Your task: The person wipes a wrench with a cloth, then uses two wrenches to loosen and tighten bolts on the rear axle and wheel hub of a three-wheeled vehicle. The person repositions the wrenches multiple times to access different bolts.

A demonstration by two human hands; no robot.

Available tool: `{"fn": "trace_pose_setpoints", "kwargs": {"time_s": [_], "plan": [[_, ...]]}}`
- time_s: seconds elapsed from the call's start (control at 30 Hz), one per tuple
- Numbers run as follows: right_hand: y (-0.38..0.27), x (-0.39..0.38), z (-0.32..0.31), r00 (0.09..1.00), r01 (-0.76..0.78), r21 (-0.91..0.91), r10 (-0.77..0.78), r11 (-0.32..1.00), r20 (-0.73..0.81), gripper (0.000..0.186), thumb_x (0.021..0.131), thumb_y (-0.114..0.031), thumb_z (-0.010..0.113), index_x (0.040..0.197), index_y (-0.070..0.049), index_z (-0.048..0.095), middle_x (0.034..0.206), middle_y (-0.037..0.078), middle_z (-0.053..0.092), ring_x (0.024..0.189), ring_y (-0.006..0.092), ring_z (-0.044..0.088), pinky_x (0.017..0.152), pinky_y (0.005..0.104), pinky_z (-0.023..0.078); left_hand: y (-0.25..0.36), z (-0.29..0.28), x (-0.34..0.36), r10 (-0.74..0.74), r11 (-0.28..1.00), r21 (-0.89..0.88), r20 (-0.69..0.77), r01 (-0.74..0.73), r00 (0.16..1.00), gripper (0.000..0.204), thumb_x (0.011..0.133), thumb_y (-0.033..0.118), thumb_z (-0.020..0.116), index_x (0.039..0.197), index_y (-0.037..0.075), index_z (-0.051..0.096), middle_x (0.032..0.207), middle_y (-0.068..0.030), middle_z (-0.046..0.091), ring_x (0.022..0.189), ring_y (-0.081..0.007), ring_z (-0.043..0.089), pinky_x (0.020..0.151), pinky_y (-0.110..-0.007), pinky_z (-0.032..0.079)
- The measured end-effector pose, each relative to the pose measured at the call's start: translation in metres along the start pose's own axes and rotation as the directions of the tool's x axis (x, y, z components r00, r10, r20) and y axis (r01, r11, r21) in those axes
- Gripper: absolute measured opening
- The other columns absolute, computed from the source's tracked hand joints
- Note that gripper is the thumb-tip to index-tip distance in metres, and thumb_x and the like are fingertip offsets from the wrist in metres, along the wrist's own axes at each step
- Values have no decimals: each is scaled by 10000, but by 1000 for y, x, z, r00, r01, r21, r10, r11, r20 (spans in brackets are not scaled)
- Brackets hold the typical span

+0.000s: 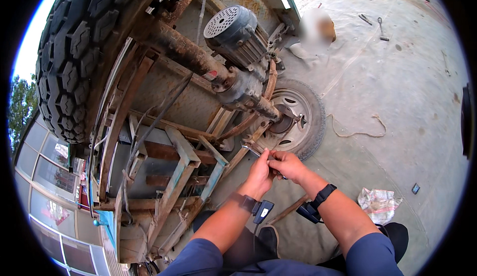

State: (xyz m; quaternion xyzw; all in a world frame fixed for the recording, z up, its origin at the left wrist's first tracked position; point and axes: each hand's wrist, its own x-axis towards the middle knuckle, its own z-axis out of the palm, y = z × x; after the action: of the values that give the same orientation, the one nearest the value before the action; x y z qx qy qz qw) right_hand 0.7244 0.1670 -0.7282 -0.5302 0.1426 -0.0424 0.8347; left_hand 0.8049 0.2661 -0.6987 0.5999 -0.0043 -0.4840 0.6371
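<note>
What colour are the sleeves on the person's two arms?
Both sleeves are dark blue, seen best in the head view, at the lower edge behind the bare forearms.

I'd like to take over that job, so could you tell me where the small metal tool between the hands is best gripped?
Grip the metal tool by its near end, where the left hand and right hand already pinch it, coming from the person's side. Its far tip points up-left toward the rusty frame beside the wheel, leaving only that end free.

Both forearms reach forward from the lower edge. The left hand (pixel 259 173) and right hand (pixel 286 165) meet, fingers curled, touching. Each wrist wears a dark band.
</note>
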Motion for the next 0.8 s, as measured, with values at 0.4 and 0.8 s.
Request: {"fn": "trace_pose_setpoints", "kwargs": {"time_s": [0.4,0.8], "plan": [[2,2,0,999,2,-22,-3,1000,-45,412,897,-223,630,1234,9,580,818,31,618,642,103,561,506,254,441,1,-3,2,-17,999,-45,-35,16,999,435,1034,471,347,1143,108,561,993,-52,644,842,-208,601,619,-354,409],[5,14,5,989,-11,-209,-20,978,-144,649,869,-398,614,1368,4,505,1052,154,674,794,186,655,606,325,522,4,-10,3,102,994,-46,-40,-104,994,416,1042,433,342,1142,102,574,965,-44,642,805,-187,570,608,-338,399]]}}
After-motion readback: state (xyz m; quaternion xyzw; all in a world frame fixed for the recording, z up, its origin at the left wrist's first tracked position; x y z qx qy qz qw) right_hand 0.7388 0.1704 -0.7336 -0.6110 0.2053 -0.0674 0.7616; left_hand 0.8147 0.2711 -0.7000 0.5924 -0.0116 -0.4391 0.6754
